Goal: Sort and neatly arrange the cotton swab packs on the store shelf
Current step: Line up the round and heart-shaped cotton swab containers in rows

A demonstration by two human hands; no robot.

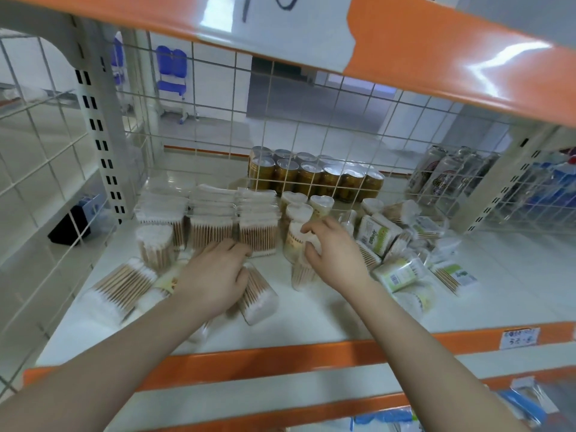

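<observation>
**Cotton swab packs half sorted on the white shelf**

Cotton swab packs (212,224) stand in upright rows at the back left of the shelf (514,275), wooden sticks showing under white tips. Just right of them, heart-shaped tubs (299,210) cluster together. Further right, green-labelled packs (378,233) lie in a loose jumble. At the left front, a flat pack (120,289) rests on its side.

The left hand (215,275) lies over a clear pack (258,299) lying near the shelf's middle, fingers curled on its upper edge, gripping it. The right hand (335,252) holds an upright round tub (299,244), thumb and fingers wrapped around its top.

Behind the wire grid, a tray of amber jars (314,177) with silver lids sits on the far side. Tall cans (442,176) stand to their right. An orange rail (280,360) fronts the shelf.
</observation>
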